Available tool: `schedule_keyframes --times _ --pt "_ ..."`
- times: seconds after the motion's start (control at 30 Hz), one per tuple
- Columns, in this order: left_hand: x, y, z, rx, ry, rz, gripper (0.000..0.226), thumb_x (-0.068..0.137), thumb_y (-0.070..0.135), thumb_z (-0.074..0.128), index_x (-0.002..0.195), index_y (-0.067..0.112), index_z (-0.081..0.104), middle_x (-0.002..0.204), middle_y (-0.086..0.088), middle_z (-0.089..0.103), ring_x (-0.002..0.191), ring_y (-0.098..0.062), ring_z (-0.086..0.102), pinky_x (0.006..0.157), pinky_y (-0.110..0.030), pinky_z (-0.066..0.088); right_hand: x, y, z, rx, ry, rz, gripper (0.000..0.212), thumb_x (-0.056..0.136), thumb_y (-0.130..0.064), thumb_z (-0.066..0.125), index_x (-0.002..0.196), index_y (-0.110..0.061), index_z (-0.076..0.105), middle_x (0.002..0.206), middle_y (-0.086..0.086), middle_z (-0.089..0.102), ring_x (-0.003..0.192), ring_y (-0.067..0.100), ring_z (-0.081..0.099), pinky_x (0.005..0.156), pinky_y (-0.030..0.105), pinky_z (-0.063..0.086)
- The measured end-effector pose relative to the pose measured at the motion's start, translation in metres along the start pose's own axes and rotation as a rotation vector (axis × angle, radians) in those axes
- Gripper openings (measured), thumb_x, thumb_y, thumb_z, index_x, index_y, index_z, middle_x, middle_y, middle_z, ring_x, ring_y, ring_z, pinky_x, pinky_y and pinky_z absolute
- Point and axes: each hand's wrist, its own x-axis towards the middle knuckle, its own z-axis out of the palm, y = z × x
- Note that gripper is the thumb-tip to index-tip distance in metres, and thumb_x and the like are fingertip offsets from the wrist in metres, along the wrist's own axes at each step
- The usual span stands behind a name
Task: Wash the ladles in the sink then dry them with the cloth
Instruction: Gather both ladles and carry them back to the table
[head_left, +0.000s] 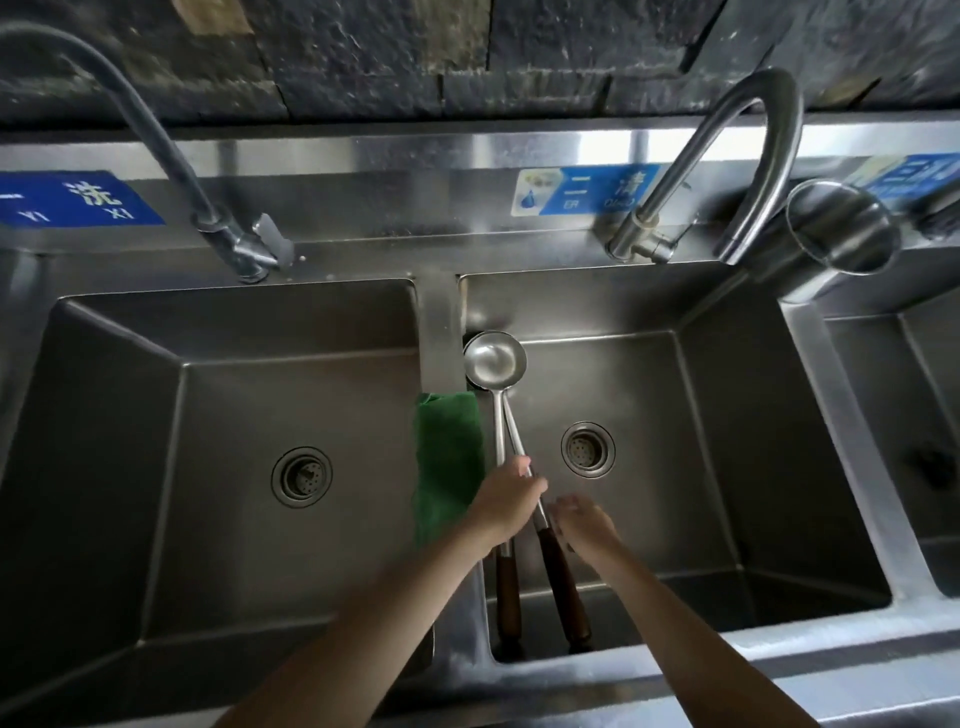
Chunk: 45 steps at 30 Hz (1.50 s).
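Two steel ladles with brown wooden handles lie together in the middle sink basin, bowls stacked against its left wall. My left hand grips their metal shafts about halfway along. My right hand hovers just right of the shafts, fingers relaxed and holding nothing. A green cloth hangs over the divider between the left and middle basins, right beside my left hand.
The left basin has its own drain and a grey hose tap. A curved steel tap stands behind the middle basin. A steel cup lies at the back right. A third basin starts at the right edge.
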Motion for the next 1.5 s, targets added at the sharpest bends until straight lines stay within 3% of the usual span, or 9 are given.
schedule_keyframes --times 0.1,0.2,0.47,0.67,0.83,0.9,1.1,1.27,1.5 --pt "0.042 0.001 0.015 -0.107 0.040 -0.248 0.043 0.095 0.024 0.049 0.132 0.002 0.047 0.135 -0.014 0.053 0.117 -0.028 0.055 0.091 -0.036 0.043 0.016 0.002 0.003 0.053 -0.157 -0.033 0.030 0.095 -0.035 0.066 0.097 -0.006 0.073 0.079 0.003 0.065 0.074 0.018 0.061 0.071 0.032 0.047" --pt "0.079 -0.007 0.024 -0.076 0.152 -0.415 0.059 0.097 0.026 0.048 0.146 -0.002 0.032 0.147 -0.023 0.042 0.133 -0.037 0.045 0.100 -0.036 0.041 0.032 0.002 0.017 0.082 -0.291 -0.041 0.026 0.087 -0.037 0.076 0.100 -0.015 0.073 0.097 0.004 0.075 0.092 0.021 0.070 0.090 0.039 0.056" --pt "0.141 -0.024 0.032 -0.117 0.312 -0.549 0.063 0.094 0.028 0.054 0.143 -0.004 0.031 0.146 -0.021 0.045 0.129 -0.036 0.051 0.104 -0.039 0.046 0.066 -0.001 0.030 0.511 -0.520 0.263 0.073 0.053 -0.047 0.091 0.113 -0.010 0.074 0.117 0.015 0.075 0.114 0.034 0.069 0.107 0.052 0.051" --pt "0.149 -0.032 0.035 -0.290 0.287 -0.581 0.073 0.080 0.051 0.071 0.131 0.004 0.049 0.128 -0.014 0.060 0.116 -0.036 0.060 0.081 -0.036 0.046 0.074 0.013 0.028 0.652 -0.659 0.231 0.042 0.076 -0.045 0.087 0.092 -0.007 0.080 0.093 0.013 0.073 0.085 0.027 0.072 0.084 0.039 0.061" --pt "0.147 -0.022 0.037 -0.607 0.109 -0.431 0.020 0.093 0.025 0.066 0.089 0.006 0.059 0.072 -0.008 0.068 0.061 -0.023 0.068 0.058 -0.028 0.052 0.066 0.002 0.002 0.597 -0.570 0.160 0.026 0.096 -0.033 0.067 0.087 -0.009 0.071 0.070 0.006 0.067 0.057 0.020 0.065 0.058 0.029 0.056" --pt "0.140 -0.014 0.038 -0.611 0.057 -0.390 0.022 0.097 0.023 0.061 0.084 0.006 0.058 0.064 -0.007 0.064 0.052 -0.020 0.063 0.051 -0.026 0.049 0.059 0.000 -0.005 0.618 -0.573 0.121 0.025 0.096 -0.033 0.065 0.083 -0.012 0.069 0.068 0.004 0.063 0.056 0.019 0.061 0.057 0.030 0.054" --pt "0.113 0.005 0.038 -0.630 -0.029 -0.358 0.030 0.098 0.023 0.061 0.073 0.007 0.058 0.057 -0.007 0.063 0.059 -0.025 0.061 0.071 -0.038 0.053 0.031 0.010 -0.008 0.819 -0.607 0.070 0.025 0.084 -0.035 0.081 0.083 -0.013 0.071 0.073 0.006 0.058 0.057 0.017 0.055 0.058 0.032 0.053" --pt "0.076 0.032 0.035 -0.601 -0.084 -0.349 0.031 0.099 0.028 0.058 0.074 0.011 0.056 0.071 -0.006 0.058 0.049 -0.013 0.061 0.046 -0.020 0.051 -0.009 -0.001 -0.018 0.962 -0.645 -0.001 0.024 0.086 -0.029 0.080 0.093 -0.010 0.067 0.078 0.003 0.058 0.061 0.014 0.054 0.059 0.031 0.051" --pt "0.026 0.047 0.031 -0.569 -0.085 -0.227 0.016 0.098 0.016 0.060 0.086 0.007 0.056 0.072 -0.006 0.059 0.056 -0.019 0.061 0.053 -0.025 0.052 -0.071 -0.007 -0.023 1.026 -0.602 -0.091 0.013 0.097 -0.018 0.066 0.100 -0.008 0.059 0.078 0.001 0.053 0.060 0.010 0.048 0.056 0.028 0.049"
